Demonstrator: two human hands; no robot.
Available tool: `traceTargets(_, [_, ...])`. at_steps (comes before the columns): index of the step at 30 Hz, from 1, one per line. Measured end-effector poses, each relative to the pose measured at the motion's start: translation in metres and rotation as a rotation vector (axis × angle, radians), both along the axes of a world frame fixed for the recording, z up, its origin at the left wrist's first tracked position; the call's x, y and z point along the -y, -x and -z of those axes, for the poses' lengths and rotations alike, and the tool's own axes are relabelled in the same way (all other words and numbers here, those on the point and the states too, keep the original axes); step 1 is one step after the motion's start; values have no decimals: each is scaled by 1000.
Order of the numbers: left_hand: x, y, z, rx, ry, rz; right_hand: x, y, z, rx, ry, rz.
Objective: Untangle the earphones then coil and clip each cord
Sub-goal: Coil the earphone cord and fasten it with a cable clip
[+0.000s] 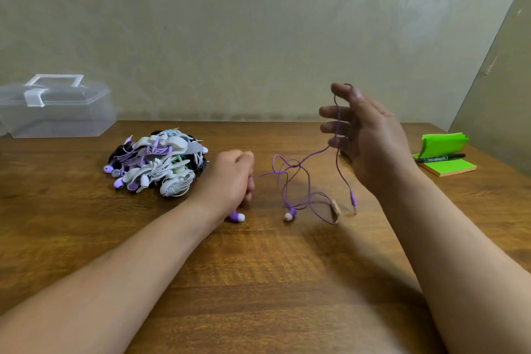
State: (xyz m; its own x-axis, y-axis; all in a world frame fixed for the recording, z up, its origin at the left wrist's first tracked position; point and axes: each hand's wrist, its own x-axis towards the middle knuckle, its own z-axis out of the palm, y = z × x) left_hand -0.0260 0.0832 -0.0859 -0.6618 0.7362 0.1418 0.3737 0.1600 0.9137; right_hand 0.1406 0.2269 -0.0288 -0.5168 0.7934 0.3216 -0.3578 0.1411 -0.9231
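The left hand [232, 178] is curled tight, pinching the purple cord [314, 154] low over the table [258, 282]. The right hand [370, 138] is raised, fingers spread and nearly straight, with the cord looped over them. A loose tangle hangs between them — best teased apart with slack, not pulled taut. The clear box [54, 112] far left is shut, contents unclear — coiled earphones [155, 164] lie piled near it.

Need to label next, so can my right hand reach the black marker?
Probably yes: the marker lies on the green notepad right beside the right hand, nothing between, but the purple cord draped over its fingers would come along.
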Motion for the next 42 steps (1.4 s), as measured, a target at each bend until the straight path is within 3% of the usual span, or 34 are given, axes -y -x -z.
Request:
traceTargets(2, [1, 0, -2, -292, -70, -135, 6, 0, -3, 105, -65, -6])
traceTargets(5, [6, -12, -13, -349, -318, 22, 22, 5, 0, 299, -273, -75])
traceTargets(8, [4, -30, -15, -194, -338, 234, 34, 5, 5, 445, -418, -237])
traceTargets(10, [0, -31, -15, -37, -366, 259, 37, 2, 4, 516, -459, -298])
traceTargets(13, [1, -29, -21, 24, -405, 273, 39, -3, 1, 558, -481, -337])
traceTargets(15, [5, -30, -28, 168, -445, 345, 36, -1, 2, 537, -514, -361])
traceTargets(18, [18, -24, -44, 551, -458, 540, 26, 5, 9, 514, -485, -266])
traceTargets(21, [26, -7, -56, 685, -516, 645, 11, 5, 13, 391, -425, -117])
traceTargets(23, [28, 4, -58, 687, -539, 597, 6, 3, 13, 268, -355, -102])
traceTargets(25, [27, 12, -53, 527, -416, 487, 6, 2, 11, 222, -342, -81])
traceTargets(29, [20, 9, -32, -192, -78, 207, 13, 4, 10, 300, -447, -141])
traceTargets(31, [16, 4, -24, -476, -77, 147, 18, 7, 11, 351, -516, -200])
traceTargets(32, [15, 0, -24, -489, -86, 201, 20, 9, 12, 353, -512, -238])
traceTargets(34, [11, -8, -24, -337, -84, 348, 21, 12, 14, 320, -453, -311])
traceTargets(37, [8, -13, -22, -247, -88, 360, 17, 9, 15, 348, -418, -307])
traceTargets(39, [10, -8, -31, -59, -258, 252, 10, 2, 14, 417, -399, -296])
traceTargets(42, [13, 13, -41, 178, -517, -102, 0, -7, 15, 555, -422, -264])
